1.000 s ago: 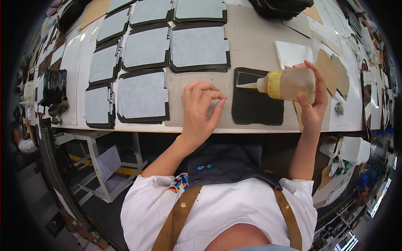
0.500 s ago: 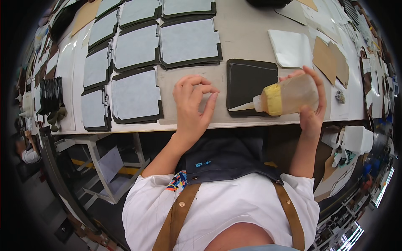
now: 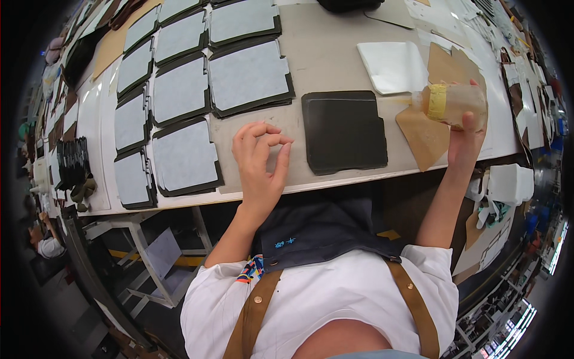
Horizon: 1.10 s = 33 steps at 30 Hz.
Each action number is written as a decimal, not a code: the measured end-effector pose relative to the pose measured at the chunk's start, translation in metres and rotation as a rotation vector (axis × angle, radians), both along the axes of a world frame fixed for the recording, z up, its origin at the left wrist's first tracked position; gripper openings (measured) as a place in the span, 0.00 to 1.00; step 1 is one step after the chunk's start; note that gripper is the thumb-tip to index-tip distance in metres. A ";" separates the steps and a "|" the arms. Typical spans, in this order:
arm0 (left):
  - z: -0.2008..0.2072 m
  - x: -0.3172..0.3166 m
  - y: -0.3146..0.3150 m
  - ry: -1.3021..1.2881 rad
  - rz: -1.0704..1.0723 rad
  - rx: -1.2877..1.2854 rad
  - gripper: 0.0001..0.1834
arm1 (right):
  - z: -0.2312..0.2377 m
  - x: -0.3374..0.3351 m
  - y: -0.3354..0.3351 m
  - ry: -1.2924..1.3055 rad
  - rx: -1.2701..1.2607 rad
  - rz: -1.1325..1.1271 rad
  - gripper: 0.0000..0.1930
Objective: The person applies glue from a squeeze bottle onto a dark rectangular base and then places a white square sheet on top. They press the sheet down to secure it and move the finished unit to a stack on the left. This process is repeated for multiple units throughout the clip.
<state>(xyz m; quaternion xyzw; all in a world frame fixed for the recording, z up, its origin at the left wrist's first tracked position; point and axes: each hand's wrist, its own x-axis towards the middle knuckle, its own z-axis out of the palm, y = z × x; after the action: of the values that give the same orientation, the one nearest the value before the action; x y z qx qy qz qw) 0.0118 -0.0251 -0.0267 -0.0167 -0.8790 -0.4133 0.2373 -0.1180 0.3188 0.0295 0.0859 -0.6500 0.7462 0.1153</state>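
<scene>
Near the front edge of the bench, toward its right end, a squeeze bottle (image 3: 449, 103) with amber liquid and a yellow band, lying sideways in the air, nozzle pointing left. Gripped around its base by the right hand (image 3: 466, 134), fingers wrapped over the far side, thumb on the near side. Just left of the nozzle, a dark, nearly square leather panel (image 3: 344, 130), flat on the bench close to the front edge, bare and untouched. Beneath the bottle, tan card pieces (image 3: 426, 134), one overlapping the panel's right side. Behind them, a white sheet (image 3: 391, 64).

Left of the dark panel, the left hand (image 3: 260, 164), hovering at the front edge, empty, fingers curled with thumb and forefinger tips almost meeting.

Farther left and toward the back edge, rows of dark panels topped with pale grey lining (image 3: 248, 75), set side by side, some stacked. At the far left end, a stack of black pieces standing on edge (image 3: 73, 164).

Bench surface (image 3: 326, 45) pale grey-beige.
</scene>
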 end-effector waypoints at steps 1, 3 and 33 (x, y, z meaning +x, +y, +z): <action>0.000 0.000 0.000 -0.001 0.002 -0.004 0.07 | 0.001 -0.001 0.000 0.001 0.029 0.012 0.38; 0.000 0.000 0.000 -0.004 0.006 -0.004 0.07 | 0.002 -0.002 -0.003 0.004 0.086 0.035 0.38; 0.000 0.001 0.001 -0.027 -0.002 -0.028 0.07 | 0.010 0.018 0.006 0.131 0.270 0.115 0.41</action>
<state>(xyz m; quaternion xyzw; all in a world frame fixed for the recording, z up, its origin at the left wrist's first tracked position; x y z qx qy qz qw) 0.0124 -0.0245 -0.0263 -0.0152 -0.8879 -0.4012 0.2247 -0.0999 0.3253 0.0392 0.1864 -0.7296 0.6501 0.1017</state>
